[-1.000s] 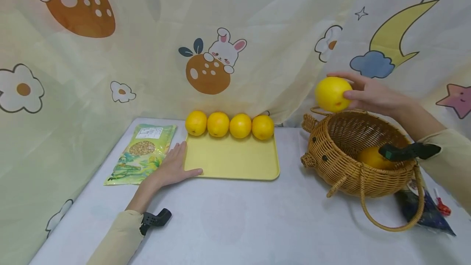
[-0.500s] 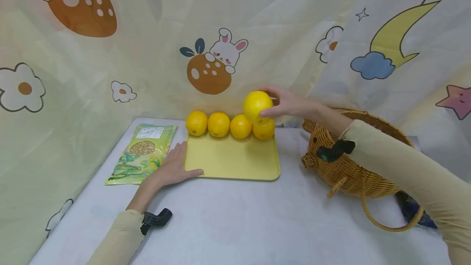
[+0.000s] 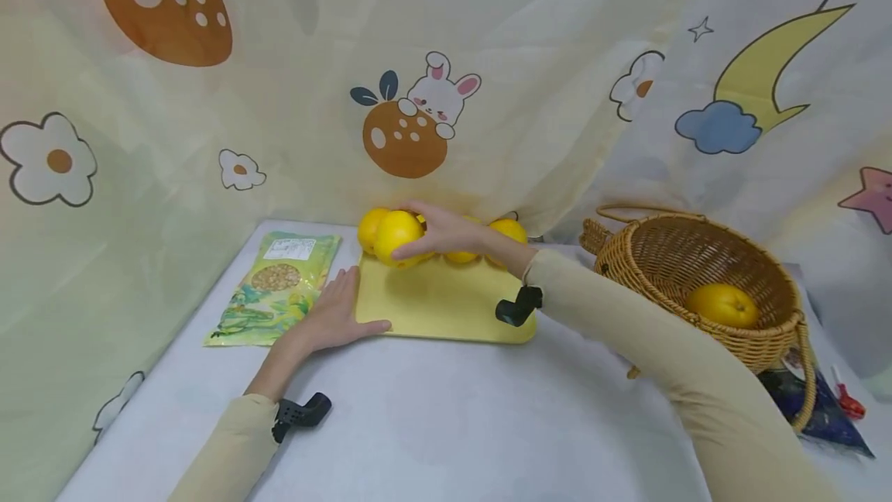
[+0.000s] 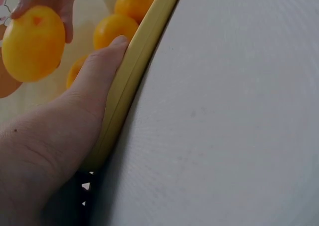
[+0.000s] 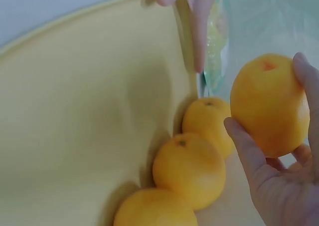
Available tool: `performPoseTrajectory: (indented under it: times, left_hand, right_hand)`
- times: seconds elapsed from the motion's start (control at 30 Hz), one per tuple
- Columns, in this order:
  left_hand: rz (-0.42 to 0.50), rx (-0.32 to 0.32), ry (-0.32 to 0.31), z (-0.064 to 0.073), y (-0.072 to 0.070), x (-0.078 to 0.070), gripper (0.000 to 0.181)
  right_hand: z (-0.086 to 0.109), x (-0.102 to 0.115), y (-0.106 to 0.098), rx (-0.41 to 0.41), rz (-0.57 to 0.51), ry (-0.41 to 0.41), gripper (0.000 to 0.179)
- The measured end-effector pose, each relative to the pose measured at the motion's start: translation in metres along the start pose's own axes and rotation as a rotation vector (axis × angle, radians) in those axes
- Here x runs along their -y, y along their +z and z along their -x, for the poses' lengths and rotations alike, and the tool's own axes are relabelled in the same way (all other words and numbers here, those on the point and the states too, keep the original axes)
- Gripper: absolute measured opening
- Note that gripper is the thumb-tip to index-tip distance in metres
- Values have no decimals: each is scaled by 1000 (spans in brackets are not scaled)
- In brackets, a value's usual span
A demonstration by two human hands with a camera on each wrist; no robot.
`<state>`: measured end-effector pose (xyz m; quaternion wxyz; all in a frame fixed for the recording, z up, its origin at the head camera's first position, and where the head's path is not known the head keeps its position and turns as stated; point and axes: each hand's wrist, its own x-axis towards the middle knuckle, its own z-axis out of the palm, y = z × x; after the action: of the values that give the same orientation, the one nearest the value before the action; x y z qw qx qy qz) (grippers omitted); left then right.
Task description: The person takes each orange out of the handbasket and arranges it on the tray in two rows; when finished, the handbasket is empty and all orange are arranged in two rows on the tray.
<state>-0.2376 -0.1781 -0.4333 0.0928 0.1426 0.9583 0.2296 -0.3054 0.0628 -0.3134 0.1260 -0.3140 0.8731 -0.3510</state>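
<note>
My right hand (image 3: 449,231) grips an orange (image 3: 397,235) between thumb and fingers, above the left part of the yellow tray (image 3: 446,308). In the right wrist view this orange (image 5: 269,106) hangs apart from the row of oranges (image 5: 189,171) along the tray's far edge. In the head view my hand and its fruit partly cover that row. My left hand (image 3: 334,316) rests at the tray's near left corner, fingers straight along the left side and thumb on the front rim. The left wrist view shows that thumb (image 4: 99,71) against the rim.
Left of the tray lies a green and yellow bag (image 3: 279,285) with a clear window. At the right stands a wicker basket (image 3: 648,262) with one orange (image 3: 722,305) inside. A dark packet (image 3: 822,413) and a small red item (image 3: 850,403) lie beyond it. A printed curtain (image 3: 530,99) hangs behind.
My right hand has carried the orange from over the basket leftward across the row to the tray's left end. My left hand has stayed at the tray's corner.
</note>
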Motion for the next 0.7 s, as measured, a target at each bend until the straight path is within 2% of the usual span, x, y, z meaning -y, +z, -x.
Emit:
performPoseTrajectory:
  times: [0.07, 0.33, 0.7]
  left_hand:
    - [0, -3, 7, -1, -1, -1, 130]
    - [-8, 2, 10, -1, -1, -3, 130]
    - [21, 4, -11, 0, 1, -2, 132]
  right_hand:
    - [-6, 0, 9, -8, -34, 14, 78]
    - [-22, -3, 36, -13, -31, 74, 81]
    - [-27, -4, 64, 4, -48, 165, 90]
